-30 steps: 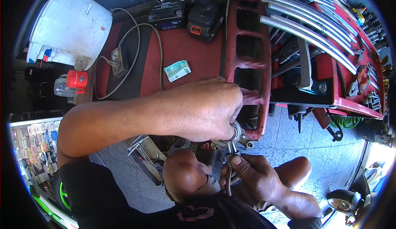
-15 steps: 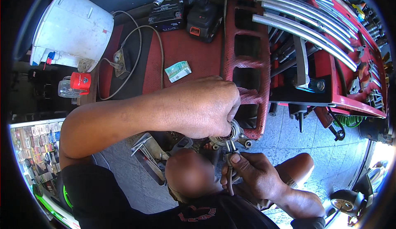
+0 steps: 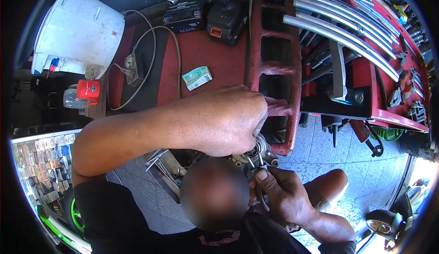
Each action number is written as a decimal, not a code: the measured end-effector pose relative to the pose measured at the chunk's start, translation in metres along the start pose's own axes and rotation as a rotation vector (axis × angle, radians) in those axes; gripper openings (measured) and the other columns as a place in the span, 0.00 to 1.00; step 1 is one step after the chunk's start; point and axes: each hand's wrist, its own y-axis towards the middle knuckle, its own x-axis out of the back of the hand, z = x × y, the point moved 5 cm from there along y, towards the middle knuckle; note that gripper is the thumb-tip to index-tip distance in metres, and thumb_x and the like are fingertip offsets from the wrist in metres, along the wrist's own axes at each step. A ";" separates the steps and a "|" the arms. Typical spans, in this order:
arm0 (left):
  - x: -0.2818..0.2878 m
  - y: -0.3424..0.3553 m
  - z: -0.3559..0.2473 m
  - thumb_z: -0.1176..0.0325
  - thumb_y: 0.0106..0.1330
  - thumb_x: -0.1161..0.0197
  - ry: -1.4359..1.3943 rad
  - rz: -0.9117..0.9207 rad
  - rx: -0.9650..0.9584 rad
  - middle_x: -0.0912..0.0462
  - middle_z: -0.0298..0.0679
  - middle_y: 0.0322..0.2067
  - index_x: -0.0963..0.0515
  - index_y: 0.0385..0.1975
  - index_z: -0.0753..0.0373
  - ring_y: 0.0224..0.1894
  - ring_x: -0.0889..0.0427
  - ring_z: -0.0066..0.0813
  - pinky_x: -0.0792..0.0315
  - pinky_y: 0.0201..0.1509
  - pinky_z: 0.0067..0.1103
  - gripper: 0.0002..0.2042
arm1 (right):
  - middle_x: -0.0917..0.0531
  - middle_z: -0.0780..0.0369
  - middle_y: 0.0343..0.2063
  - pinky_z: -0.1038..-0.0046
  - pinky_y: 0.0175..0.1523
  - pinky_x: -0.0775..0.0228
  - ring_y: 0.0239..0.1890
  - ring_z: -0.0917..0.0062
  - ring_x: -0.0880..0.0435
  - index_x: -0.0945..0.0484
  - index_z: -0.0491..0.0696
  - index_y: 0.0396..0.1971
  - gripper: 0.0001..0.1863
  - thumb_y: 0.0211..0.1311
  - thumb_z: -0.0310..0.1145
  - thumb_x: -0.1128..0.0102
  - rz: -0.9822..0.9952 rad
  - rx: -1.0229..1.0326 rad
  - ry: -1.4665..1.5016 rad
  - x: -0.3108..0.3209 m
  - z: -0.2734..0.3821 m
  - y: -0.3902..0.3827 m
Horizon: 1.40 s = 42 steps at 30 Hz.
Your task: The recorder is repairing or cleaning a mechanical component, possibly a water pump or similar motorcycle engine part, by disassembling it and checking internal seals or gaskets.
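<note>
My left hand [image 3: 231, 119] reaches across from the left, its fingers curled down over a round metal housing [image 3: 266, 155] with a ring-shaped opening. What those fingers hold is hidden under the hand. My right hand [image 3: 286, 192] grips slim-tipped pliers [image 3: 259, 163] from below. Their two thin jaws are spread apart and point up to the housing's round opening, close beside my left fingertips. Whether the tips touch a ring inside cannot be made out.
A red bench [image 3: 201, 50] carries a banknote [image 3: 197, 78], a cable, a battery [image 3: 184, 15] and a black tool pack [image 3: 226, 21]. A white bucket [image 3: 80, 32] and red-lidded jar [image 3: 88, 92] stand left. Metal tubes [image 3: 340, 37] lie on the red rack at right.
The pliers' jaws have spread wider, and the handles have swung a little to the right with my right hand. My left hand stays over the housing.
</note>
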 end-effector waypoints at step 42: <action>-0.046 -0.065 -0.022 0.79 0.62 0.36 -0.564 -0.921 -0.215 0.16 0.37 0.36 0.20 0.41 0.70 0.37 0.19 0.17 0.25 0.43 0.17 0.08 | 0.16 0.63 0.35 0.82 0.40 0.24 0.34 0.88 0.20 0.22 0.39 0.46 0.17 0.57 0.21 0.28 -0.208 0.612 0.336 0.038 -0.002 -0.012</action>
